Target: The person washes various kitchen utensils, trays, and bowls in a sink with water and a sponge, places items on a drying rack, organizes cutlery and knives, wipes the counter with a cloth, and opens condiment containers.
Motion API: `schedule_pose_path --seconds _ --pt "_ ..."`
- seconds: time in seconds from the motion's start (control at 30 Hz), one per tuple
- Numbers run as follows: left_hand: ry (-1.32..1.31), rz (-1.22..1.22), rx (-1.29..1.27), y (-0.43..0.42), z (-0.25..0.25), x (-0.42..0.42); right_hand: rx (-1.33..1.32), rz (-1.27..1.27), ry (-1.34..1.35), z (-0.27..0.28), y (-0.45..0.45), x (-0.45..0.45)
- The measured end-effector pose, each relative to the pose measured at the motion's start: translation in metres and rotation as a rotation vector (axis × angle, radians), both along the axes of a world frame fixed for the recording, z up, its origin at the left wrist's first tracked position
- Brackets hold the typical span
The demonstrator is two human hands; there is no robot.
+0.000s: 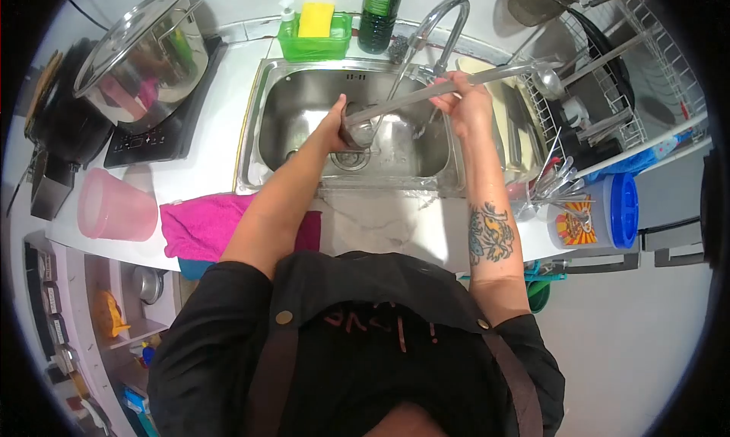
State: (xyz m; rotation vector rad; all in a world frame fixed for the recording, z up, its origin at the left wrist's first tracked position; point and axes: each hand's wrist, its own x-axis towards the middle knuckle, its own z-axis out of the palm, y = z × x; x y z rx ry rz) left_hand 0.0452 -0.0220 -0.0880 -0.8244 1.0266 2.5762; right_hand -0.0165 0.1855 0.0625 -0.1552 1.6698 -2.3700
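Observation:
A long-handled metal ladle (417,101) is held slantwise over the steel sink (251,144). My left hand (333,127) is closed at the ladle's bowl end, with its fingers partly hidden behind the bowl. Farther up, my right hand (465,104) pinches the handle between thumb and fingers. From the curved faucet (456,10), a thin stream of water runs down onto the bowl end. The handle's far tip reaches over toward the dish rack on the right.
Behind the sink stand a green caddy (313,48) with a yellow sponge (315,19) and a dark green bottle (379,19). Left are a steel pot (156,72), a pink container (118,207) and a magenta cloth (201,228). A wire rack (631,80) and cutlery (559,185) stand right.

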Motion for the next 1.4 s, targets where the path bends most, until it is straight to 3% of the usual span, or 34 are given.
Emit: schedule_pose_path --seconds 0.07,0.23,0.27,0.4,0.5,0.67,0.77,0.83,0.87,0.97,1.0,1.07,1.2,1.27,1.3,1.37,1.4 --pt "0.104 0.016 0.19 0.015 0.004 0.0 0.016 0.003 0.034 0.009 0.007 -0.001" --pt "0.264 -0.054 0.311 0.033 0.009 -0.014 -0.055 -0.001 0.089 0.029 0.026 0.011" --pt "0.268 -0.053 0.32 0.035 0.01 -0.016 -0.047 -0.001 0.092 0.029 0.027 0.013" --pt "0.317 -0.072 0.332 0.04 0.009 -0.022 -0.428 -0.186 -0.01 0.031 0.025 0.013" --pt "0.301 -0.096 0.345 0.044 0.006 -0.028 -0.436 -0.238 0.073 0.032 0.028 0.006" --pt "0.347 -0.021 0.295 0.033 0.018 -0.035 -0.389 -0.308 -0.025 0.045 0.023 -0.002" --pt "0.356 -0.196 0.23 0.024 0.023 -0.034 -0.343 -0.281 0.001 0.043 0.021 -0.003" --pt "0.367 -0.227 -0.155 0.027 0.019 -0.035 -0.302 -0.203 0.047 0.042 0.02 -0.001" --pt "0.366 -0.234 -0.154 0.03 0.016 -0.036 -0.303 -0.211 0.047 0.041 0.018 0.0" --pt "0.504 -0.387 -1.372 0.037 0.004 -0.041 -0.201 -0.105 0.128 0.036 0.007 0.005" --pt "0.508 -0.394 -1.373 0.038 0.005 -0.042 -0.182 -0.054 0.132 0.036 0.004 0.009" --pt "0.561 -0.705 -1.888 0.042 0.007 -0.044 -0.133 0.017 0.192 0.037 -0.003 0.018" --pt "0.535 -0.717 -1.962 0.046 0.025 -0.027 -0.118 0.051 0.203 0.031 -0.006 0.02" --pt "0.78 -0.455 -1.739 0.038 -0.003 -0.041 -0.136 0.056 0.203 0.028 -0.007 0.02" --pt "0.784 -0.463 -1.741 0.036 -0.004 -0.039 -0.151 0.069 0.205 0.026 -0.006 0.02" --pt "0.774 -0.338 -1.433 0.031 -0.007 -0.036 -0.182 0.072 0.199 0.022 -0.004 0.018" --pt "0.774 -0.342 -1.436 0.03 -0.006 -0.036 -0.208 0.083 0.193 0.02 -0.004 0.017"
